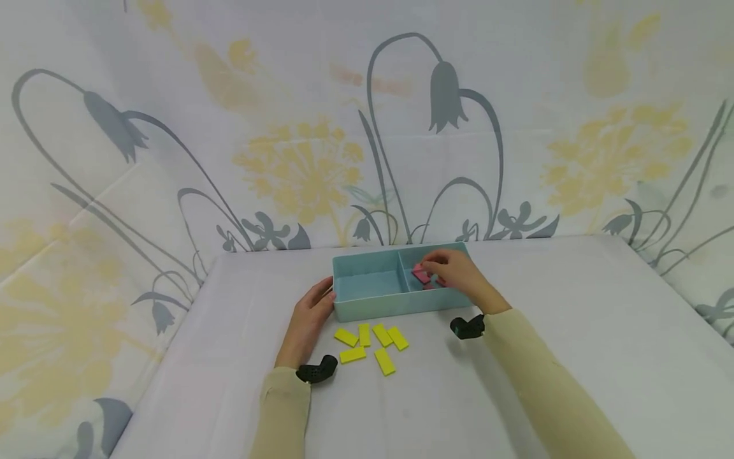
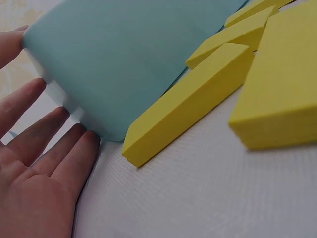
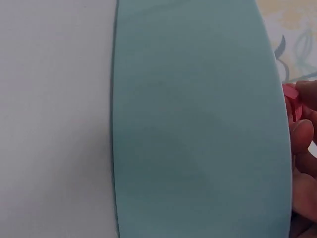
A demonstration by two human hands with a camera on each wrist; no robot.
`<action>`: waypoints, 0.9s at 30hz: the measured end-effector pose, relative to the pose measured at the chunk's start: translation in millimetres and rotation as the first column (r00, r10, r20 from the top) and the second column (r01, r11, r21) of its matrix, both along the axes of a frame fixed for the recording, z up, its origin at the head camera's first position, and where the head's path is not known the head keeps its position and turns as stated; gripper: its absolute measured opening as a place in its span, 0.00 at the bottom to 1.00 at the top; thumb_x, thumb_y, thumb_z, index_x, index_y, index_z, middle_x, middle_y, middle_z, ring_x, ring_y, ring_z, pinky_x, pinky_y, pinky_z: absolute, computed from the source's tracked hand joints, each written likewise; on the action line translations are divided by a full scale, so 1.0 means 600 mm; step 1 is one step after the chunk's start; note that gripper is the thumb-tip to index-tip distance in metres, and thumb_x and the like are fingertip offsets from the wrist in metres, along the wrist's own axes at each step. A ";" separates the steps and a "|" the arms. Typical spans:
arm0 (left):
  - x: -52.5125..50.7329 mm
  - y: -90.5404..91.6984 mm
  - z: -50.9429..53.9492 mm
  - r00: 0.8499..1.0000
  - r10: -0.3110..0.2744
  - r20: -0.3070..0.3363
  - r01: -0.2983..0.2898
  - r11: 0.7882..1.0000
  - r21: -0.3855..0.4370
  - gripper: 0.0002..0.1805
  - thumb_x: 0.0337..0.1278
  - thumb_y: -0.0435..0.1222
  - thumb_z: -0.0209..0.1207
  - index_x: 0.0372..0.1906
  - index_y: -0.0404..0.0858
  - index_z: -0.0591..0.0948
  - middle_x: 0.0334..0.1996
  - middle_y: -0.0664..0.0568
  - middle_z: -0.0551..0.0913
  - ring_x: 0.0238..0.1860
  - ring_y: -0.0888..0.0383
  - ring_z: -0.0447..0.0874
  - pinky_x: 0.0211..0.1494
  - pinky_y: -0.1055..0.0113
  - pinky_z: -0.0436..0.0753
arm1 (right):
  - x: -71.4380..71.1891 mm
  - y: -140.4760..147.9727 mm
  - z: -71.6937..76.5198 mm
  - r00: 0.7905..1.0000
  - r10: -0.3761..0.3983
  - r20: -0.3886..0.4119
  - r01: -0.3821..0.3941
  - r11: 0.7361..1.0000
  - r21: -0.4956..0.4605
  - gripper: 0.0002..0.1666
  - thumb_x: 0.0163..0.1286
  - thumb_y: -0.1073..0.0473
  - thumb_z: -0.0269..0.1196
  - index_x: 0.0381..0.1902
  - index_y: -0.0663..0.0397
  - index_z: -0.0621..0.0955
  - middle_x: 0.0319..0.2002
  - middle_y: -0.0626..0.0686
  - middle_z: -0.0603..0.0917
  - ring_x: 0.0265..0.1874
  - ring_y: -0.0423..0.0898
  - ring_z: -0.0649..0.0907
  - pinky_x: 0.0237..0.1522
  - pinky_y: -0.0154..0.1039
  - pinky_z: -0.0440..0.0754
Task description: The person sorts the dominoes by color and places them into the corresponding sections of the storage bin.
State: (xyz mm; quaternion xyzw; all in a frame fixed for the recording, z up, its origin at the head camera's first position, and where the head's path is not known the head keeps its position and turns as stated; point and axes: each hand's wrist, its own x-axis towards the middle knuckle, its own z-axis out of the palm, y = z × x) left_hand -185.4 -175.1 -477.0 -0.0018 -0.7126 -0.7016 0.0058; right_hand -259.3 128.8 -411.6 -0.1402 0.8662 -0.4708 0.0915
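Work looked partly along to us: a few pink blocks (image 1: 442, 281) lay inside the right compartment (image 1: 410, 259) of the blue box (image 1: 395, 306), while six yellow blocks (image 1: 385, 361) lay on the bench (image 1: 424, 401), just outside its near wall. Four of them made a loose row close to the box and two lay a little nearer to us. In the left compartment (image 1: 369, 285) we saw only its floor, so we judged that the yellow blocks were the part not yet dealt with, and that the pink ones were being attended to.

The right hand (image 1: 457, 273) reached over the near wall from the near right, back upward, its fingers pointing left and down into the right compartment. They were narrow, thumb and forefinger seeming to pinch one pink block (image 1: 421, 274); the box wall hid much of this grip from the right wrist camera, so we could not be certain how firmly they held it.

The left hand (image 1: 309, 315) stood at the left end of the box, palm toward it. Its fingers (image 2: 45, 127) were extended and spread wide, the tips resting against the end wall, and they pinched nothing.
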 end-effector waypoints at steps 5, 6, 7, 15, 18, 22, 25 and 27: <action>0.002 0.000 -0.004 1.000 -0.008 0.011 0.008 1.000 -0.014 0.28 0.56 0.49 0.54 0.62 0.51 0.66 0.62 0.58 0.64 0.61 0.62 0.62 0.62 0.64 0.65 | -0.013 -0.006 -0.009 0.999 -0.001 -0.048 0.007 0.992 0.125 0.16 0.65 0.50 0.55 0.44 0.52 0.78 0.37 0.53 0.80 0.30 0.48 0.74 0.31 0.37 0.74; 0.001 0.000 -0.005 1.000 -0.009 0.010 0.009 1.000 -0.016 0.28 0.56 0.49 0.54 0.62 0.51 0.66 0.62 0.58 0.64 0.61 0.62 0.62 0.61 0.64 0.65 | -0.014 -0.006 -0.010 0.999 0.002 -0.054 0.006 0.989 0.146 0.16 0.65 0.50 0.55 0.44 0.51 0.78 0.38 0.52 0.80 0.32 0.47 0.74 0.32 0.37 0.74; 0.001 0.000 -0.004 1.000 -0.007 0.005 0.007 1.000 -0.019 0.28 0.56 0.50 0.54 0.62 0.52 0.66 0.62 0.58 0.64 0.60 0.62 0.62 0.61 0.64 0.65 | -0.015 -0.007 -0.010 0.999 0.000 -0.049 0.007 0.989 0.151 0.15 0.65 0.50 0.55 0.44 0.51 0.79 0.38 0.52 0.80 0.32 0.47 0.75 0.32 0.38 0.74; -0.001 -0.005 0.000 1.000 -0.010 -0.030 0.009 0.999 -0.046 0.25 0.58 0.48 0.53 0.62 0.53 0.66 0.62 0.58 0.64 0.61 0.61 0.62 0.62 0.62 0.65 | -0.022 -0.011 -0.005 1.000 0.009 -0.024 -0.005 0.988 0.152 0.14 0.65 0.52 0.54 0.44 0.52 0.78 0.40 0.53 0.79 0.33 0.50 0.76 0.33 0.38 0.76; 0.000 -0.006 0.001 0.999 -0.013 -0.030 0.012 0.999 -0.041 0.27 0.57 0.49 0.53 0.62 0.51 0.66 0.62 0.57 0.64 0.61 0.60 0.61 0.62 0.62 0.64 | -0.023 -0.014 -0.007 1.000 0.022 -0.009 -0.020 0.987 0.162 0.14 0.65 0.52 0.55 0.43 0.53 0.79 0.39 0.53 0.80 0.33 0.50 0.77 0.33 0.37 0.76; 0.000 -0.006 0.000 1.000 -0.021 -0.018 0.021 1.000 -0.018 0.28 0.57 0.49 0.53 0.63 0.49 0.65 0.63 0.56 0.63 0.61 0.61 0.61 0.62 0.63 0.63 | -0.020 -0.016 -0.006 0.999 0.035 0.010 -0.036 0.983 0.182 0.14 0.65 0.53 0.55 0.43 0.55 0.79 0.38 0.54 0.81 0.31 0.48 0.79 0.34 0.39 0.76; -0.002 -0.005 0.000 1.000 -0.016 -0.011 0.016 1.000 -0.013 0.28 0.57 0.49 0.53 0.63 0.49 0.65 0.62 0.57 0.64 0.61 0.61 0.61 0.62 0.64 0.64 | -0.018 -0.017 -0.004 0.999 0.040 0.026 -0.044 0.980 0.192 0.16 0.65 0.52 0.55 0.44 0.56 0.79 0.39 0.54 0.82 0.29 0.44 0.80 0.37 0.41 0.77; -0.003 -0.004 0.000 1.000 -0.014 -0.013 0.013 1.000 -0.014 0.27 0.58 0.48 0.53 0.63 0.49 0.65 0.61 0.58 0.64 0.61 0.61 0.61 0.62 0.63 0.64 | -0.018 -0.018 -0.003 0.998 0.048 0.033 -0.053 0.979 0.198 0.18 0.65 0.51 0.56 0.46 0.56 0.79 0.39 0.54 0.82 0.29 0.43 0.81 0.39 0.43 0.77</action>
